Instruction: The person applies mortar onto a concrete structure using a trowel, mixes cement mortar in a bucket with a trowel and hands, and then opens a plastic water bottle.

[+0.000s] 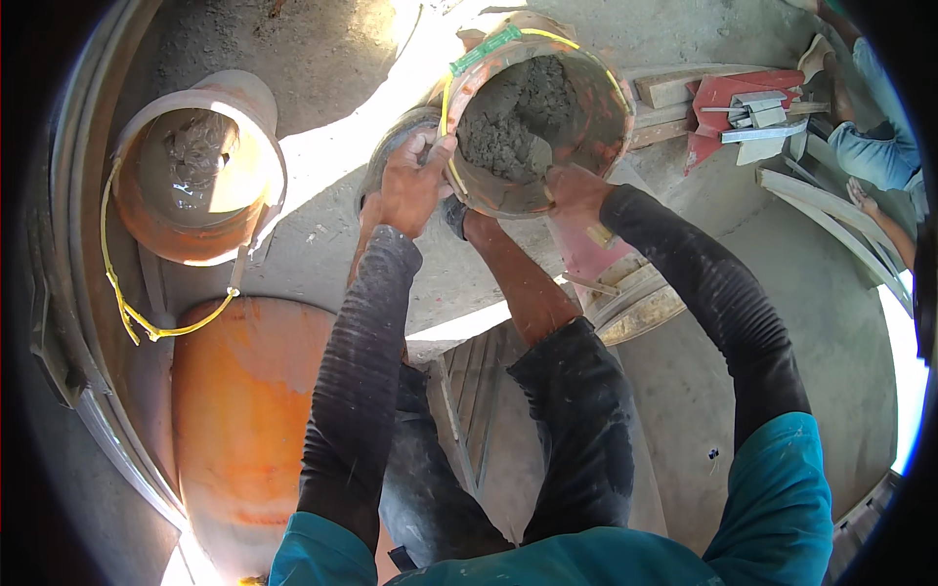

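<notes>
A bucket (625, 132) stands at the top middle, its inside smeared orange and grey. Grey wet mortar (518, 112) lies in it. At the bucket's left rim, my left hand (410, 190) is closed, thumb and fingers pinching the edge beside the yellow rope handle (446, 103). My right hand (578, 193) is closed at the near right rim around what looks like a trowel; its grey blade (537, 156) meets the mortar and a pale handle end (600, 234) sticks out below the fist. Behind my left hand is a grey rounded rim (376, 156), mostly hidden.
Another bucket (127, 220) with a yellow rope handle holds greyish water at the left. An orange curved surface (249, 410) lies below it. Wood planks (669, 88) and red and grey scraps (752, 107) lie at the right. Another person's leg and hand (865, 200) show at the far right.
</notes>
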`<act>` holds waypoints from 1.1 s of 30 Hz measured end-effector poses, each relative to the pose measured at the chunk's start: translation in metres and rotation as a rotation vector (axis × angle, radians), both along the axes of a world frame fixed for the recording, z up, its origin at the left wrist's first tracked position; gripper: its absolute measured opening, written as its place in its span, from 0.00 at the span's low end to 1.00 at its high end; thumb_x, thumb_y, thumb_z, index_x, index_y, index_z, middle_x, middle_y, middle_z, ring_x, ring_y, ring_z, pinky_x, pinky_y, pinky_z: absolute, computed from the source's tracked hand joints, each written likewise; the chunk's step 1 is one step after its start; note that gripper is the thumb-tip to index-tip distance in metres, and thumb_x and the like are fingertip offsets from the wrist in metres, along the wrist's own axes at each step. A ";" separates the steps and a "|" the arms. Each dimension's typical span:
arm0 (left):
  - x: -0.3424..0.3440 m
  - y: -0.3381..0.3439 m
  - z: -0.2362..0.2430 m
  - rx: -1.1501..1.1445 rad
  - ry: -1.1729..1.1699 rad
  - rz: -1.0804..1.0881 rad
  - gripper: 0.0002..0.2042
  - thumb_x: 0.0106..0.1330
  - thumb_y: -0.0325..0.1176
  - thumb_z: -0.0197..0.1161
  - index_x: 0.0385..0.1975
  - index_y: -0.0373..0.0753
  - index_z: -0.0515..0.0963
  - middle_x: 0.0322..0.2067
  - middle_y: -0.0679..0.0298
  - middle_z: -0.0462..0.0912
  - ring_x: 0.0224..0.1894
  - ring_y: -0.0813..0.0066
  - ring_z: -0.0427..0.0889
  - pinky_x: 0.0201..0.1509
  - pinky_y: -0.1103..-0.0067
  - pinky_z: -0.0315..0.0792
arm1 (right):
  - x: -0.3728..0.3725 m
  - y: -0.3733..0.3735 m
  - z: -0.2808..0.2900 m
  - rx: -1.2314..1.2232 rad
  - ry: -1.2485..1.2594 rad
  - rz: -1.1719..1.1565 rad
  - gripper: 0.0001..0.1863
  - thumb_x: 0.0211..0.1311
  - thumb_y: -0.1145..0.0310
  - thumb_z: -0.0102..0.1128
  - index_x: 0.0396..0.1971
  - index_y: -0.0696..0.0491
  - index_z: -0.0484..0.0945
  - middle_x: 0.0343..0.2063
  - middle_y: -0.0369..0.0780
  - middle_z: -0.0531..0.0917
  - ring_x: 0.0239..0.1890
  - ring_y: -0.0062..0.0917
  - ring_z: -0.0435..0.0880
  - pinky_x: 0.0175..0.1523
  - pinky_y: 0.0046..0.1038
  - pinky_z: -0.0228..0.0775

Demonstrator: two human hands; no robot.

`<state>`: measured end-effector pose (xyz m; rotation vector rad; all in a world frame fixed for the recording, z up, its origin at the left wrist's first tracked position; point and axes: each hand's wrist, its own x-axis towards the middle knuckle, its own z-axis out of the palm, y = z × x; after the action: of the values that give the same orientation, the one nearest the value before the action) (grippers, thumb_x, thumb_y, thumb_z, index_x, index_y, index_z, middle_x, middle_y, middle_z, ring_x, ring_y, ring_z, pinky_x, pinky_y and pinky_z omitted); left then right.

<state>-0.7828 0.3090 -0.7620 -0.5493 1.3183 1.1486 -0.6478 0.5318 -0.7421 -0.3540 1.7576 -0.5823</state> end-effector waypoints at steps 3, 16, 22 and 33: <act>-0.005 -0.009 0.000 -0.035 0.033 -0.028 0.16 0.69 0.40 0.58 0.48 0.34 0.74 0.36 0.65 0.79 0.34 0.81 0.80 0.37 0.79 0.82 | -0.017 -0.034 0.013 0.150 -0.199 -0.572 0.15 0.53 0.69 0.59 0.37 0.65 0.76 0.33 0.49 0.80 0.35 0.38 0.83 0.37 0.35 0.75; -0.008 -0.003 -0.002 0.005 0.012 -0.053 0.13 0.70 0.39 0.56 0.44 0.35 0.73 0.38 0.61 0.81 0.35 0.73 0.83 0.37 0.74 0.82 | 0.069 -0.005 0.079 -1.495 -1.061 -2.325 0.20 0.68 0.60 0.45 0.51 0.60 0.65 0.25 0.39 0.72 0.18 0.18 0.73 0.21 0.22 0.72; -0.010 -0.004 0.001 -0.007 0.014 0.004 0.14 0.70 0.40 0.57 0.44 0.35 0.73 0.38 0.61 0.80 0.35 0.73 0.83 0.39 0.72 0.82 | -0.008 -0.042 0.044 0.184 -0.667 -2.076 0.22 0.70 0.50 0.43 0.47 0.55 0.67 0.18 0.37 0.71 0.15 0.22 0.73 0.19 0.28 0.70; -0.016 -0.001 0.003 -0.002 -0.008 -0.069 0.19 0.68 0.43 0.60 0.48 0.33 0.74 0.35 0.63 0.80 0.32 0.78 0.81 0.38 0.76 0.81 | -0.035 0.038 0.064 -0.076 -1.051 -2.152 0.18 0.70 0.51 0.43 0.36 0.53 0.68 0.19 0.38 0.70 0.16 0.24 0.73 0.20 0.32 0.72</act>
<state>-0.7985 0.3076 -0.7592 -0.5060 1.3218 1.0880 -0.6830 0.5695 -0.6779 1.7452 0.4086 -1.7627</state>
